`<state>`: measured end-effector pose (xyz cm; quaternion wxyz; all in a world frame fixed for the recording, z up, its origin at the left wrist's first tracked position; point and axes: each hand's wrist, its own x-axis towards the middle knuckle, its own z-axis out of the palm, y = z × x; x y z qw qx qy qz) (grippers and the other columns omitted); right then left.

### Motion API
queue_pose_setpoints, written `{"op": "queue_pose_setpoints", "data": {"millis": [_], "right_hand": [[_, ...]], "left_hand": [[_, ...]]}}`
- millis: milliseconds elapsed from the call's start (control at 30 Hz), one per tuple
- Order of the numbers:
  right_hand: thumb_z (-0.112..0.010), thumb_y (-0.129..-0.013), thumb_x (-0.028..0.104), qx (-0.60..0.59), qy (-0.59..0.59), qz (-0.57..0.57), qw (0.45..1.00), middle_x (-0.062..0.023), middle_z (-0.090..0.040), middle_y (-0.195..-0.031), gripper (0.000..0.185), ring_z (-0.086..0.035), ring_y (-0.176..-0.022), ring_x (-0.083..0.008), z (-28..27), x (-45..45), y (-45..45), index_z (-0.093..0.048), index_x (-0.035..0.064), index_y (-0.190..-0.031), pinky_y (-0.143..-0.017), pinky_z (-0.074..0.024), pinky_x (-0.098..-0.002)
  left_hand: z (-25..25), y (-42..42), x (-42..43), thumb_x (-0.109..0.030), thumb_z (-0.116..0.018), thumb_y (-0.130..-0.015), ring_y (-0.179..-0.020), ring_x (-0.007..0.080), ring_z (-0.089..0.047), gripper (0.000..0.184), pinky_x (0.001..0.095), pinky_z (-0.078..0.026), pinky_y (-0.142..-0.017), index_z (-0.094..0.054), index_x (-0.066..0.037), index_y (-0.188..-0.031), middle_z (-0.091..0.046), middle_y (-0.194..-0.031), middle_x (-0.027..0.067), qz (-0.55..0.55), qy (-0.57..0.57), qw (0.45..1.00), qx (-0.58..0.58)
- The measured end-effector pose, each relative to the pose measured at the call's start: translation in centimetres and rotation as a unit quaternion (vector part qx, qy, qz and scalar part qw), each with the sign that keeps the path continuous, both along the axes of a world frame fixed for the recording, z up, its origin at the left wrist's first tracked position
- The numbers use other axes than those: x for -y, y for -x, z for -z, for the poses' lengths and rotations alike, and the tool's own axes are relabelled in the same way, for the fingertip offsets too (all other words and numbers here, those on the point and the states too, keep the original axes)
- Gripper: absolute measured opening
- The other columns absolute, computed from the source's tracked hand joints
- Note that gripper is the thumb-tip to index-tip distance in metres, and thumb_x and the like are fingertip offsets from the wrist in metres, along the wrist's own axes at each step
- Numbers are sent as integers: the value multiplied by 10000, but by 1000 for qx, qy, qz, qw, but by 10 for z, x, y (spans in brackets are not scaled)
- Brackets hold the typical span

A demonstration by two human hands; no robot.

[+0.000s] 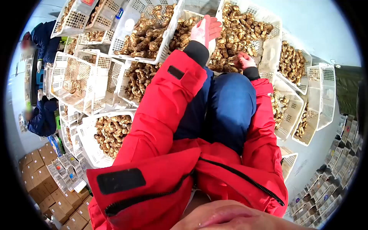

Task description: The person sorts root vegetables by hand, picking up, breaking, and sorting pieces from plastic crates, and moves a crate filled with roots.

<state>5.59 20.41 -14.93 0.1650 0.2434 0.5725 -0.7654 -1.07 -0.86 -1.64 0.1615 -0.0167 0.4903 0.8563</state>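
My left hand (206, 30), its fingers stretched out and holding nothing visible, is raised over the gap between two white crates. My right hand (245, 60) is low over the near part of the large crate (271, 46) in front of my knees, its fingers curled against the mushrooms (239, 28); what they hold, if anything, is too small to tell. Brown and pale knobbly mushrooms fill much of this crate. To the left of my left hand stands another white crate (119, 42) with longer mushrooms.
More mushroom crates stand left (86, 128) and right (287, 130) of my knees. White crates (73, 82) are stacked at the far left. Beyond them are two people in dark blue (48, 117). Cardboard boxes (42, 168) lie lower left, and rows of baskets (318, 195) lower right.
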Motion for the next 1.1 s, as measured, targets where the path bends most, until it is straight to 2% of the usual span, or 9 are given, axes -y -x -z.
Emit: {"op": "queue_pose_setpoints", "data": {"millis": [233,467,567,600,700,833,967,1033,1100], "right_hand": [[-495,-820,67,-84,52,-26,995,-4,-551,-806,326,-589,-688,-173,15,-4,-1,-452,33,-1141,-608,-518,-332],[-549,-751,92,-136,-86,-28,987,-45,-593,-762,284,-543,-603,-92,2,0,18,-547,-1,-1019,-525,-431,-206],[-570,-749,37,-176,-303,-136,927,-100,-576,-969,381,-557,-849,-133,1,7,48,-479,-17,-1115,-717,-447,-238],[-583,-729,36,-173,-150,-134,964,-103,-552,-1052,435,-547,-912,-149,20,9,59,-454,-15,-1141,-786,-425,-247],[-598,-707,156,-275,-531,-268,755,-136,-507,-1129,535,-477,-1055,-244,10,30,79,-414,53,-1198,-881,-381,-316],[-566,-715,233,-285,-615,-283,679,-98,-540,-1056,393,-494,-987,-266,34,48,96,-508,139,-1092,-828,-399,-348],[-539,-749,252,-244,-568,-169,768,-118,-593,-936,320,-565,-844,-269,56,39,107,-553,167,-1057,-733,-436,-356],[-561,-770,255,-248,-340,-56,905,-89,-609,-918,357,-578,-817,-201,59,30,110,-533,108,-1094,-692,-449,-307],[-529,-826,128,-140,131,76,978,-51,-543,-918,394,-532,-733,-170,29,24,96,-418,21,-1189,-736,-480,-366]], "left_hand": [[3,1,-1,-459,-425,-838,-998,274,-503,573,365,-395,-857,-418,18,-1155,-491,-1121,178,-2,-1,1000,9],[-3,-3,2,-392,-409,-862,-1025,285,-483,508,375,-375,-881,-410,23,-1156,-474,-1146,183,-11,-23,1000,8],[-4,-3,3,-367,-373,-879,-1052,290,-464,486,380,-360,-901,-383,20,-1172,-465,-1157,178,-20,-44,998,30],[-3,-1,3,-367,-368,-881,-1055,288,-462,486,378,-359,-903,-378,19,-1175,-465,-1158,176,-23,-48,998,37],[1,3,5,-373,-351,-888,-1055,274,-463,485,366,-362,-902,-373,17,-1175,-460,-1161,171,-12,-57,997,43],[0,5,2,-385,-349,-888,-1054,269,-461,492,364,-355,-909,-375,15,-1173,-458,-1161,169,8,-63,997,45],[-2,5,1,-375,-348,-888,-1082,276,-439,497,362,-338,-925,-368,28,-1178,-449,-1172,181,21,-72,996,47],[-4,4,0,-365,-326,-897,-1088,277,-436,492,357,-337,-928,-353,30,-1189,-439,-1183,185,18,-54,997,49],[-1,3,2,-350,-297,-906,-1087,279,-436,485,355,-337,-930,-336,35,-1198,-435,-1185,187,31,-58,997,34]]}}
